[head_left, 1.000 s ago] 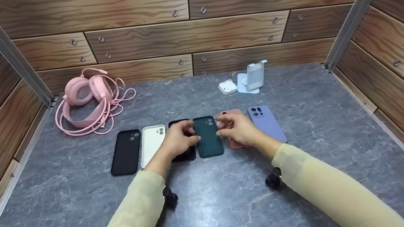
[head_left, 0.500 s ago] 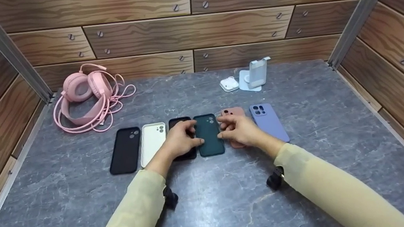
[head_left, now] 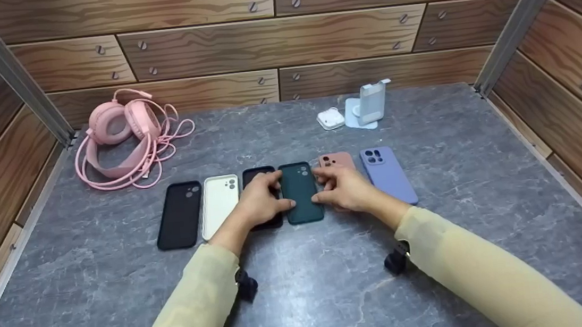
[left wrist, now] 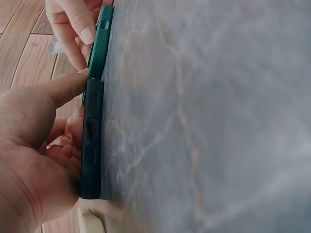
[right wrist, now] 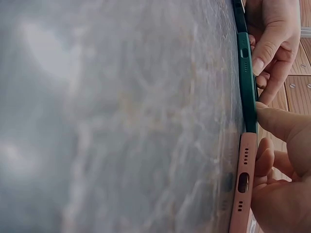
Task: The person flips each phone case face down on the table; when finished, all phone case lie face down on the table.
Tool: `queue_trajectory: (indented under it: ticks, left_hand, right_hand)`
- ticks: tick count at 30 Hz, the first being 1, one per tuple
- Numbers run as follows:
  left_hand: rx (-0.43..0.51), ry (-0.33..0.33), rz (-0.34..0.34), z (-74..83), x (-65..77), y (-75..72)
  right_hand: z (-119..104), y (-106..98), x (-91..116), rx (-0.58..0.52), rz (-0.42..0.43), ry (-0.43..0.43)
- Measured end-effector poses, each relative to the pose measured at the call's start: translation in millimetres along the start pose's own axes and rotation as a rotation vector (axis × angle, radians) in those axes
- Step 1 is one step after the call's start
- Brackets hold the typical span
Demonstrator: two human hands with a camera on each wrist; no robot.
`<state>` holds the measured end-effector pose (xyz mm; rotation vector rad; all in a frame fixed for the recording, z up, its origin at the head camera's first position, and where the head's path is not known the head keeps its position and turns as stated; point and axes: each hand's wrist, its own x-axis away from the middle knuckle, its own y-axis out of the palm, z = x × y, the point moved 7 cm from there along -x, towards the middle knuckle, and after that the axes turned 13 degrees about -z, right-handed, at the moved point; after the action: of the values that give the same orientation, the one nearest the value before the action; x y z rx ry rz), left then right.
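Observation:
A dark green phone case (head_left: 303, 188) lies in a row of cases, camera cutouts at its far end. My left hand (head_left: 257, 201) reaches over a black phone case (head_left: 274, 222) and holds the green one's left edge with thumb and index finger. From the other side my right hand (head_left: 349, 190) holds the right edge the same way, above a pink phone case (head_left: 334, 158) that it partly covers. In the left wrist view the green case (left wrist: 99, 53) and black case (left wrist: 91, 145) stand end to end; the right wrist view has the pink case (right wrist: 242, 184) beside the green.
Further left lie another black case (head_left: 180, 217) and a white case (head_left: 220, 199); a purple case (head_left: 389, 178) ends the row at right. Pink headphones (head_left: 120, 134) with a coiled cable sit back left. White wired earphones (head_left: 330, 119) and a pale folding stand (head_left: 371, 105) are back right.
The head view has tipped slightly, shifting the scene upward. Both hands keep to the green case's sides, the thumbs settling a little lower along its edges. The other cases stay put.

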<state>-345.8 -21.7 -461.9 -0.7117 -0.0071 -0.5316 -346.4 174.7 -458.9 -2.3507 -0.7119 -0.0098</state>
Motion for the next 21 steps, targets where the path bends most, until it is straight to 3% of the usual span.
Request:
queue_trajectory:
  ticks: [14, 21]
  left_hand:
    - [-0.011, -0.006, -0.006, 0.0, -1.1, -0.3]
    - [-0.009, -0.015, -0.015, -0.2, -0.8, 0.5]
  right_hand:
    - [-6.6, -0.2, 0.3, 0.075, 0.0, -0.025]
    - [-12.1, 2.5, -0.7, 0.126, -0.047, 0.016]
